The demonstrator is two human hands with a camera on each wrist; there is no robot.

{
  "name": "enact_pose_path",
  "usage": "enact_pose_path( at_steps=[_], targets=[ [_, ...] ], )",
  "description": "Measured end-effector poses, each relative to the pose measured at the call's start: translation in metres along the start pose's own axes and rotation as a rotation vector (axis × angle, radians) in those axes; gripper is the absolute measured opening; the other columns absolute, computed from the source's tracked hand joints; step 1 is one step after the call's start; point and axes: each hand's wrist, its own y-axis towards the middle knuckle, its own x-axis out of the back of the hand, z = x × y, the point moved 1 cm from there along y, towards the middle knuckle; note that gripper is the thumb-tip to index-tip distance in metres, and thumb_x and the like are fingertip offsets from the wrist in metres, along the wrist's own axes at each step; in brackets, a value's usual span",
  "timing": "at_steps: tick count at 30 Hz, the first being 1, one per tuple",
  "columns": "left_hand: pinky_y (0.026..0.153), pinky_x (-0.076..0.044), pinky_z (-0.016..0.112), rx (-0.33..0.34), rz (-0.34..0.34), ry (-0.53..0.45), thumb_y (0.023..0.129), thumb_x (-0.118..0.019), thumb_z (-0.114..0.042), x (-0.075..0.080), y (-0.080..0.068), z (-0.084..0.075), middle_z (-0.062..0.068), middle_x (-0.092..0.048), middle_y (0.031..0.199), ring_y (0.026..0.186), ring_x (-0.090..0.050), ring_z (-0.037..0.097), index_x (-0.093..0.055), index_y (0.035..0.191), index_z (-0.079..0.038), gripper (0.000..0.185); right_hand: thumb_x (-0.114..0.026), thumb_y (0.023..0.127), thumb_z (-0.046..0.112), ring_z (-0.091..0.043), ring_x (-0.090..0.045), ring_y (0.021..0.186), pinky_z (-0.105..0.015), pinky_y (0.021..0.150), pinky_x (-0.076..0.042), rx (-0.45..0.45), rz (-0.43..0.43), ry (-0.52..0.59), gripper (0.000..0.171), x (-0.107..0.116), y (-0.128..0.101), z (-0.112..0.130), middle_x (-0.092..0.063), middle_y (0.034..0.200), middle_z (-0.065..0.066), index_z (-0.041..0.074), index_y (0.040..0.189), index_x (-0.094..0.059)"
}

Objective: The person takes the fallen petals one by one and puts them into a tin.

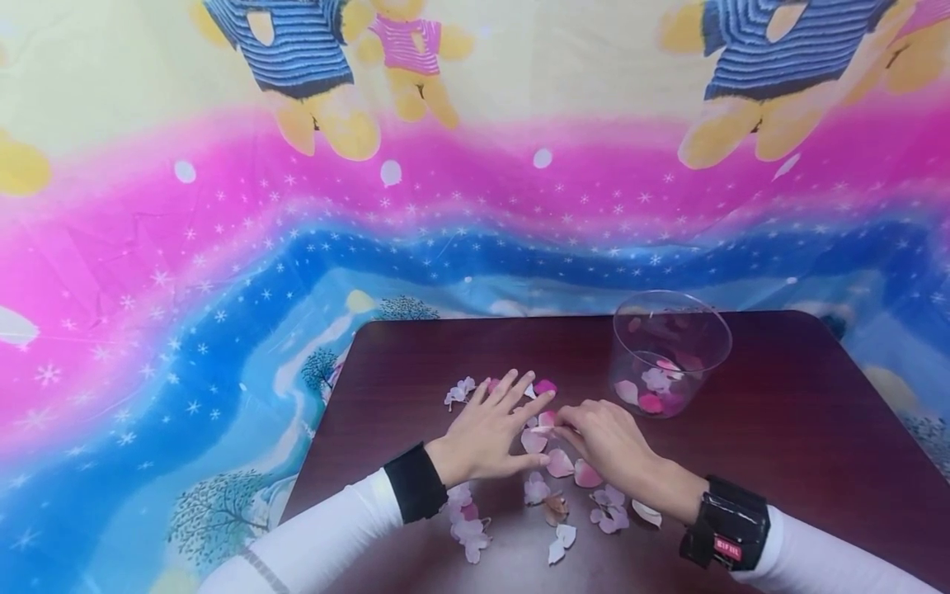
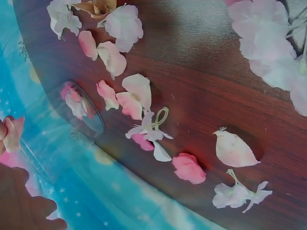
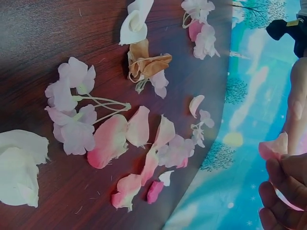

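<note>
The right hand [image 1: 604, 441] pinches a pink petal [image 3: 274, 147] between curled fingertips, so the petal sits right in its grip, low over the dark worktop [image 1: 801, 429] amid the scattered petals [image 1: 560, 464]. The left hand [image 1: 486, 431] rests flat just beside it, fingers spread, its fingertips near the pinched petal. A clear cup [image 1: 670, 351] holding more petals stands just beyond the right hand
</note>
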Motion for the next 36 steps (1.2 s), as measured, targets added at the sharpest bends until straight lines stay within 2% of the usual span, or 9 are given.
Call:
enact_pose_path(
  at_steps=[5, 12, 21, 30, 36],
  targets=[
    [0.124, -0.02, 0.061, -0.003, 0.018, -0.016, 0.091, -0.043, -0.078, -0.002, -0.003, 0.002, 0.005, -0.01, 0.173, 0.16, -0.012, 0.031, -0.003, 0.162, -0.04, 0.09, -0.087, 0.078, 0.018, -0.007, -0.056, 0.06, -0.028, 0.06, -0.048, 0.003, 0.004, -0.007, 0.013, -0.001, -0.001, 0.0, -0.066, 0.065, 0.01, 0.02, 0.083, -0.075],
    [0.126, -0.018, 0.059, -0.015, 0.011, -0.012, 0.09, -0.042, -0.079, -0.004, -0.003, 0.004, 0.007, -0.011, 0.173, 0.16, -0.01, 0.03, -0.005, 0.163, -0.038, 0.091, -0.087, 0.078, 0.018, -0.005, -0.052, 0.059, -0.027, 0.059, -0.046, 0.005, 0.012, -0.02, 0.014, -0.002, -0.002, -0.001, -0.065, 0.064, 0.01, 0.02, 0.082, -0.075],
    [0.128, -0.016, 0.053, -0.01, 0.008, 0.02, 0.09, -0.042, -0.079, -0.003, 0.001, 0.002, 0.005, -0.008, 0.173, 0.161, -0.007, 0.028, 0.001, 0.162, -0.04, 0.093, -0.089, 0.077, 0.022, -0.007, -0.055, 0.059, -0.026, 0.059, -0.045, -0.033, 0.019, -0.028, 0.014, -0.001, -0.002, -0.006, -0.064, 0.064, 0.01, 0.022, 0.083, -0.076],
    [0.128, -0.018, 0.053, -0.018, 0.02, 0.053, 0.093, -0.041, -0.076, -0.005, 0.002, -0.004, 0.005, -0.012, 0.172, 0.16, -0.011, 0.028, -0.007, 0.163, -0.038, 0.086, -0.087, 0.08, 0.022, -0.007, -0.053, 0.058, -0.022, 0.053, -0.041, -0.065, 0.057, -0.031, 0.011, 0.003, -0.005, -0.018, -0.065, 0.065, 0.009, 0.021, 0.082, -0.076],
    [0.126, -0.022, 0.055, -0.051, 0.01, 0.042, 0.095, -0.043, -0.073, -0.005, 0.006, -0.011, 0.004, -0.014, 0.172, 0.16, -0.013, 0.03, -0.009, 0.163, -0.039, 0.084, -0.085, 0.08, 0.014, -0.01, -0.056, 0.057, -0.027, 0.05, -0.042, -0.083, 0.047, -0.05, 0.012, 0.013, -0.007, -0.034, -0.064, 0.063, 0.007, 0.019, 0.08, -0.074]
  ],
)
